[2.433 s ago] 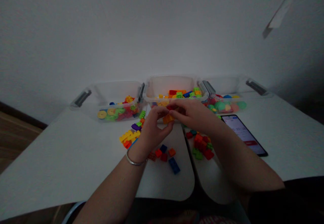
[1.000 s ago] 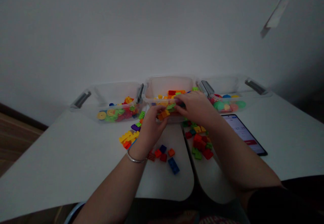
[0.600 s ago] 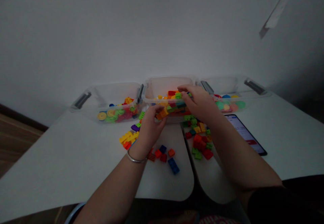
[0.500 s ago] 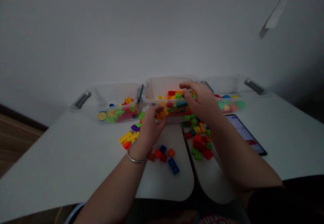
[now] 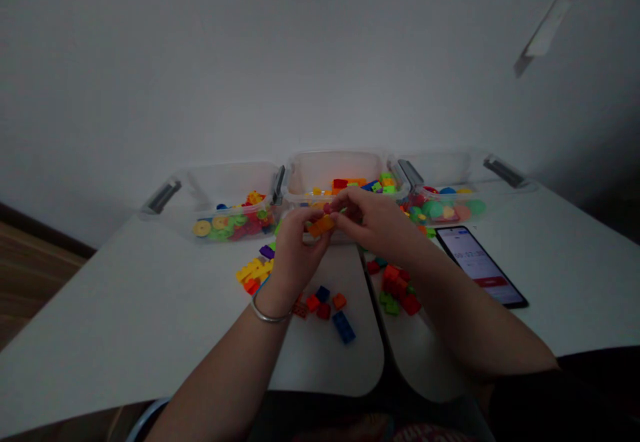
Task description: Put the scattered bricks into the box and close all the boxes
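Observation:
Near the front of the middle bin, an orange building block [image 5: 321,225] is pinched between the thumb and fingers of my left hand [image 5: 301,245]. My right hand [image 5: 373,221] is closed too, its thumb and fingertips meeting at the block's right end. A small pinkish-red spot [image 5: 327,208] shows by those fingertips; whether it is a held piece or one in the bin behind, I cannot tell. Below my hands lie a blue block [image 5: 343,327] and several small red, orange and dark blue blocks [image 5: 324,311].
Clear plastic bins of colourful pieces stand along the wall: a left bin [image 5: 230,219], a middle bin [image 5: 345,155] and a right bin [image 5: 450,205]. Yellow blocks [image 5: 254,270] lie left, red and green blocks [image 5: 395,283] right. A phone [image 5: 480,265] lies beside my right forearm.
My right hand moved off to the right over the middle bin with its fingers apart, then came back to the orange block. My left hand kept hold of the block, shifting slightly left.

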Demonstrator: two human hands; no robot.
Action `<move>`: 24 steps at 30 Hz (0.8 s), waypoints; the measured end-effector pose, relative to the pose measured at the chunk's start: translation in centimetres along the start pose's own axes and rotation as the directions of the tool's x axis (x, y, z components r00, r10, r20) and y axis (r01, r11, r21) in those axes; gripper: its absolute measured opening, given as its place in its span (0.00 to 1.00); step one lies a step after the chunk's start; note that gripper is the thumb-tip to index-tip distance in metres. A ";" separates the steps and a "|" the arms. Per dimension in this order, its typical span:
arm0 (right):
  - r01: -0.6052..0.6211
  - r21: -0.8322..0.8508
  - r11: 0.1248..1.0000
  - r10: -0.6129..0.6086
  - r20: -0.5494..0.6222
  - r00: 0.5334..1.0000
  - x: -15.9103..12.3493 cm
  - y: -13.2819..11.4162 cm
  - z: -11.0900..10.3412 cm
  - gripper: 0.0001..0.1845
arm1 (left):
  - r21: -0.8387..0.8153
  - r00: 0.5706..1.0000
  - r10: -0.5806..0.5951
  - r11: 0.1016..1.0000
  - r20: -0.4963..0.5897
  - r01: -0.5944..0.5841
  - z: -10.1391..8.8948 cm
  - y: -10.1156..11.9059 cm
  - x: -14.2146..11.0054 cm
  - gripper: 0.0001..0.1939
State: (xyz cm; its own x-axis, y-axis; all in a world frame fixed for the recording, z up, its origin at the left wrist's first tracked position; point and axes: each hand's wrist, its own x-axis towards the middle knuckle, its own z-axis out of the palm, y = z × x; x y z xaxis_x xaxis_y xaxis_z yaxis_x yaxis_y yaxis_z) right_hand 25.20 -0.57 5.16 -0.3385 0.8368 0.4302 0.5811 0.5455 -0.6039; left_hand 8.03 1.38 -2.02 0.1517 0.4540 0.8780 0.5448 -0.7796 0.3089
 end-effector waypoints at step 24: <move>-0.014 0.162 0.987 -0.002 0.097 0.995 0.5 1.3 1.2 0.09 | 0.134 0.991 0.132 0.983 -0.013 -0.129 -0.4 0.6 0.3 0.12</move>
State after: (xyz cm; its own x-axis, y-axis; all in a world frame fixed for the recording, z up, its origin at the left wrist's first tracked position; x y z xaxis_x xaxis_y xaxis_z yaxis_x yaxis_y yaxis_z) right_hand 24.83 0.62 3.80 -0.4093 0.8365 0.3643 0.4580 0.5338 -0.7109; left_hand 8.04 0.86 -1.45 0.2113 0.3416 0.9158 0.6262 -0.7667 0.1415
